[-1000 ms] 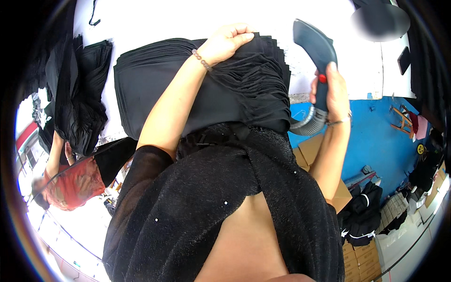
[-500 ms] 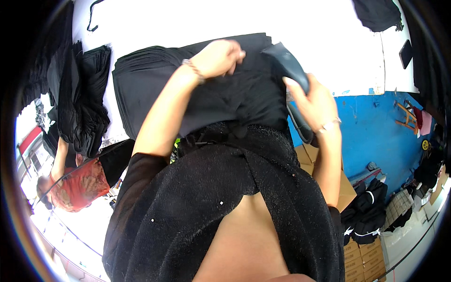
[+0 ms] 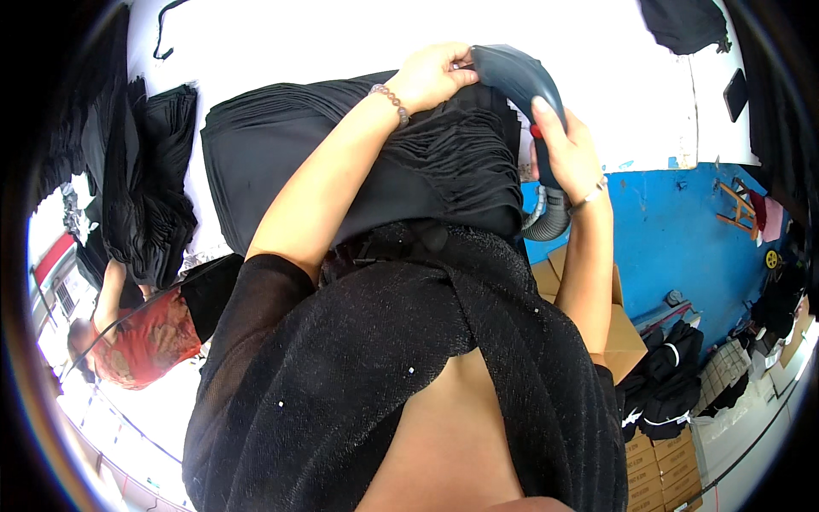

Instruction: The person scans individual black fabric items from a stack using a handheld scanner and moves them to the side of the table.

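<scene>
A thick stack of black cloth pieces (image 3: 281, 162) lies on the white table in front of me, its right part gathered in folds. At the far right corner of the stack, my left hand (image 3: 431, 78) pinches the edge of the top cloth. In my right hand (image 3: 570, 158) is a dark grey-blue handheld suction tool (image 3: 522, 75) with a red button and a grey corrugated hose (image 3: 550, 220). The tool's wide head is right beside my left fingertips, at the cloth's corner. Whether it touches the cloth is hard to see.
More black cloth (image 3: 145, 179) hangs over the table's left edge, near a person in a red patterned top (image 3: 149, 341). Another black cloth (image 3: 682, 26) and a dark phone-like slab (image 3: 734, 95) lie far right. Cardboard boxes (image 3: 627, 341) stand on the blue floor (image 3: 665, 230).
My left hand has moved right and away from me, to the cloth's far corner. The tool's head has swung up to meet it, and its hose now shows below my right hand.
</scene>
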A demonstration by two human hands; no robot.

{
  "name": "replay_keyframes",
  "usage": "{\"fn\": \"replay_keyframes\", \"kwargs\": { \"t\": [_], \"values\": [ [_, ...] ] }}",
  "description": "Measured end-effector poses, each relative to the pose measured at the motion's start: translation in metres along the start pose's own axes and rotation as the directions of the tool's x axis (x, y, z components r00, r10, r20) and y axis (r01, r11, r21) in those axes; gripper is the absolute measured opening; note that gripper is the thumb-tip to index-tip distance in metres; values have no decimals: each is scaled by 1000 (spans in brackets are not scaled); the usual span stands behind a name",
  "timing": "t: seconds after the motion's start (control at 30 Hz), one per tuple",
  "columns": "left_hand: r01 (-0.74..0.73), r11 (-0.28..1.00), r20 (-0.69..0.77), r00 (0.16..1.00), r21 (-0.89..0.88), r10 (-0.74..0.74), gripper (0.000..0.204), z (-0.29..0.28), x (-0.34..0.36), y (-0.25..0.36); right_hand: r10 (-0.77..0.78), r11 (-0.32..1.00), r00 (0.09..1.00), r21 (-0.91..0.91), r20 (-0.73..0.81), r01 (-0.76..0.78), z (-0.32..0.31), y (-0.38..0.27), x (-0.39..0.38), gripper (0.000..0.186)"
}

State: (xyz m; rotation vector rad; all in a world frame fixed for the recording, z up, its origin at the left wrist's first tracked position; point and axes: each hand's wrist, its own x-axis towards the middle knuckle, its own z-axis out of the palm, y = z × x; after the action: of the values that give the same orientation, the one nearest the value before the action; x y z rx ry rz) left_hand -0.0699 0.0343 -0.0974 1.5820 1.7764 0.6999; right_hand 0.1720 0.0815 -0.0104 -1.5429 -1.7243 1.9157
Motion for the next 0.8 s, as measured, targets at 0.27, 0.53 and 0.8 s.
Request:
{"fn": "replay_keyframes", "kwargs": {
  "t": [0.27, 0.53, 0.8],
  "values": [
    [196, 888, 80, 981, -415, -179, 19, -10, -7, 11, -60, 997, 993, 52, 99, 55, -6, 4, -7, 50],
    [-48, 925, -152, 988, -376, -11, 17, -18, -27, 13, -122, 954, 991, -282, -63, 100, -3, 16, -31, 63],
    [434, 887, 371, 859, -157, -354, 34, -50, -59, 33, -90, 830, 991, -558, -101, 19, 13, -17, -24, 71]
  ]
}}
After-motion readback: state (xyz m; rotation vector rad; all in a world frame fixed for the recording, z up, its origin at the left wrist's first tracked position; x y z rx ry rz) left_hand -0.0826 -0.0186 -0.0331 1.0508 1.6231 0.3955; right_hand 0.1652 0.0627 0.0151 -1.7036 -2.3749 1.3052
